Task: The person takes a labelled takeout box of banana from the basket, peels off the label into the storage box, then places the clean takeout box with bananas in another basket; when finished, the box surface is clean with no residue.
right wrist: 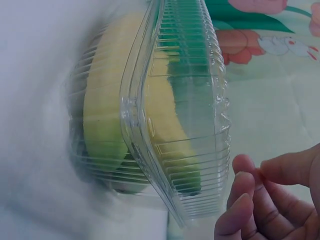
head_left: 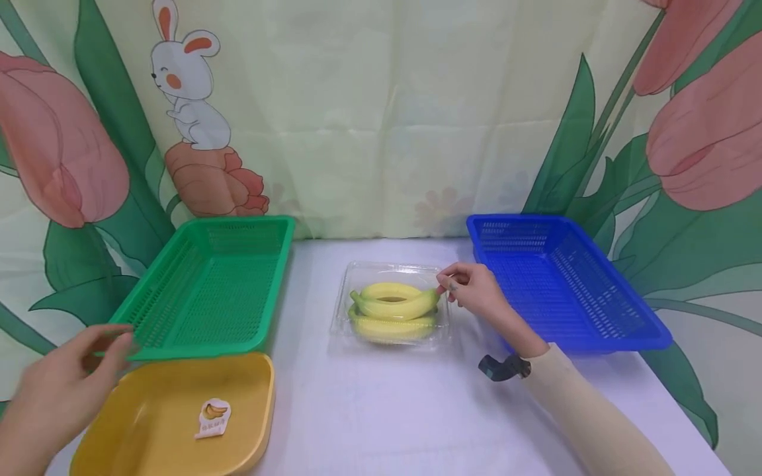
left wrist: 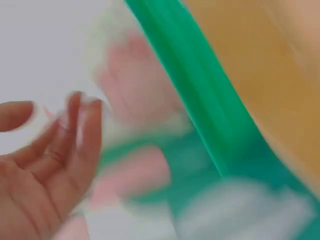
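A clear plastic clamshell box [head_left: 357, 270] stands in the middle of the white table with yellow bananas [head_left: 393, 303] inside it. My right hand [head_left: 445, 283] is at the box's far right corner, with its fingertips gathered beside the rim. In the right wrist view those fingers [right wrist: 245, 195] lie just short of the box's edge [right wrist: 200, 100], a small gap showing, and the bananas [right wrist: 105, 115] show through the lid. My left hand [head_left: 101, 344] hovers at the front left corner of the green basket [head_left: 196, 349]. It holds nothing, and it is blurred in the left wrist view [left wrist: 50, 120].
A yellow tray [head_left: 149, 423] with a small banana sticker [head_left: 213, 418] lies in front of the green basket. A blue basket [head_left: 589, 344] stands to the right of the box. A flowered cloth hangs as a backdrop behind the table.
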Available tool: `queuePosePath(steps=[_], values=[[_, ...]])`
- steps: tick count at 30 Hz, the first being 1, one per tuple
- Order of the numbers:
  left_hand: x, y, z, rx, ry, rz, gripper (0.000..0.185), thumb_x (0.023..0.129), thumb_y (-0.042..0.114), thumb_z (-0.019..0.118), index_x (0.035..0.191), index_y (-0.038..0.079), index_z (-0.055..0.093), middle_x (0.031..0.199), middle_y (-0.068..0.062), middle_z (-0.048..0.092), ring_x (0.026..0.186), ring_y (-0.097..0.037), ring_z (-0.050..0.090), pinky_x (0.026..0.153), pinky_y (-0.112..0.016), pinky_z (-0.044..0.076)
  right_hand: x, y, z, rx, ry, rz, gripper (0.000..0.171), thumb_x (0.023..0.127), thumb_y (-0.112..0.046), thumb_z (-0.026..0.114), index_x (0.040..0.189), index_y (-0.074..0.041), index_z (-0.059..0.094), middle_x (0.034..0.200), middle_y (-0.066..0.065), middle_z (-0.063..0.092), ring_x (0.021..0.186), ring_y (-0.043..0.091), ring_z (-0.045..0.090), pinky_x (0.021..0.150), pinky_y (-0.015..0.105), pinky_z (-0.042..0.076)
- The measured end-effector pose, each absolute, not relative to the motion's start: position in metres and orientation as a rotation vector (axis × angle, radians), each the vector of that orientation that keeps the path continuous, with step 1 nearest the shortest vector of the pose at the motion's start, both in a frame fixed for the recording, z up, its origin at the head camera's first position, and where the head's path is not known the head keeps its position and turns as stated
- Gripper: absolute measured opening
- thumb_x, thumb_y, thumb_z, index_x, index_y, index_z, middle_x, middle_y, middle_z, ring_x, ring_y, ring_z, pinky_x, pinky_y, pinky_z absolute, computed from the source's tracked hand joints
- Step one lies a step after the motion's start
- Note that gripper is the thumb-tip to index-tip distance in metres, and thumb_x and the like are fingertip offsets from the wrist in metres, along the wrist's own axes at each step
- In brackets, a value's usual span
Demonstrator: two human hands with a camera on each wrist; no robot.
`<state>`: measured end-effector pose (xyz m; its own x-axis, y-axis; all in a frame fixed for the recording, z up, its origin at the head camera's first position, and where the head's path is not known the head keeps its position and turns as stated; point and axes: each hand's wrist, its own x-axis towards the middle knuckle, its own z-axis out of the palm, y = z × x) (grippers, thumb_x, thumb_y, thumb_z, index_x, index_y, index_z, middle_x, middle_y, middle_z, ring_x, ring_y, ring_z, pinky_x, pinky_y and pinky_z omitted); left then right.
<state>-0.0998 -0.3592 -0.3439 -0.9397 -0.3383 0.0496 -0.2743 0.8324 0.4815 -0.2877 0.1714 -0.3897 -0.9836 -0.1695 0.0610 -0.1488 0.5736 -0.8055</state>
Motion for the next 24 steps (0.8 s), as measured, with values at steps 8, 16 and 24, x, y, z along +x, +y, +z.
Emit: queuePosePath(steps=[8, 16, 24], values=[[-0.168, -0.253, -0.312, -0.229, -2.738, -1.506, 0.053, 0.113, 0.033, 0.052, 0.162, 0.018, 0.039, 0.153, -0.004, 0.058, 0.127, -0.013, 0.068, 0.100, -0.029, 0.063, -0.286, 0.168, -0.387, -0.183, 2.852, -1.423, 0.021, 0.105, -0.022, 0.067, 0.113, -0.004, 0.074, 0.100, 0.018, 0.079, 0.073, 0.015, 0.067, 0.058, 0.024, 0.053], [-0.250, -0.166, -0.336, 0.086, -2.874, -1.735, 0.070, 0.111, 0.035, 0.050, 0.170, 0.015, 0.018, 0.173, -0.020, 0.028, 0.158, -0.043, 0.035, 0.128, -0.062, 0.035, -0.284, 0.153, -0.397, -0.006, 2.839, -1.385, 0.043, 0.106, -0.026, 0.063, 0.138, 0.001, 0.057, 0.141, 0.027, 0.062, 0.126, 0.043, 0.064, 0.101, 0.051, 0.057], [-0.282, -0.128, -0.375, 0.308, -2.905, -1.945, 0.080, 0.111, 0.041, 0.047, 0.171, 0.015, 0.002, 0.178, -0.019, 0.015, 0.163, -0.041, 0.024, 0.123, -0.063, 0.042, -0.286, 0.141, -0.409, 0.213, 2.583, -1.503, 0.073, 0.108, -0.031, 0.058, 0.162, 0.006, 0.024, 0.163, 0.035, 0.037, 0.151, 0.049, 0.041, 0.126, 0.059, 0.038]])
